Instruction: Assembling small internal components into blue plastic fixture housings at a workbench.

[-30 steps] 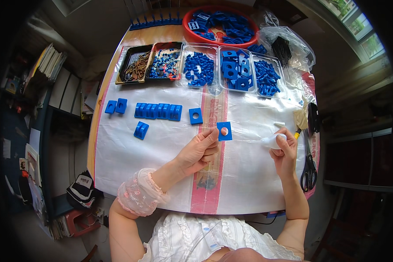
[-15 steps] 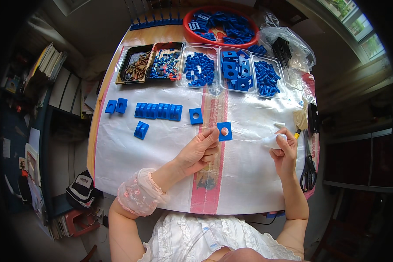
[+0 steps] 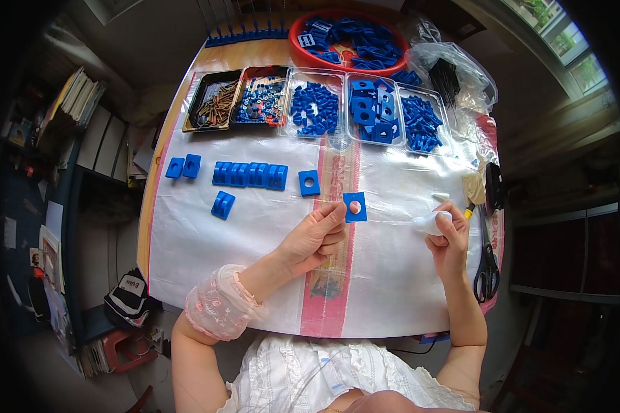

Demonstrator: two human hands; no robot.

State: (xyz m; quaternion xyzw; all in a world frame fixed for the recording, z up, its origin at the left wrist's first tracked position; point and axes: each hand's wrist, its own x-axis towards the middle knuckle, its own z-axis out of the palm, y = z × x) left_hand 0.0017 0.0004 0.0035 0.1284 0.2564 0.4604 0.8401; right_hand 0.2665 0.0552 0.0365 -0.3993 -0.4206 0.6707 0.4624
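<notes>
Between the fingertips of my left hand [image 3: 317,235] is the edge of a blue square plate [image 3: 362,208] with a round hole. My right hand [image 3: 450,242] is wrapped round a small white squeeze bottle [image 3: 427,224], its narrow tip turned left toward the plate but apart from it. Just beyond the bottle lies a small whitish cap-like piece [image 3: 440,197]. Another blue holed plate [image 3: 303,188] lies past my left hand. Farther left are a row of blue ridged blocks [image 3: 238,175], a single ridged block [image 3: 222,206] and two blue plates [image 3: 191,166].
Along the far side stand trays of screws [image 3: 217,104], small nuts [image 3: 262,100], blue pegs [image 3: 315,110], blue plates [image 3: 373,113] and more small blue parts [image 3: 421,122]. Behind them sits a red basin [image 3: 296,51] of blue parts. Black scissors [image 3: 488,275] lie at the right edge.
</notes>
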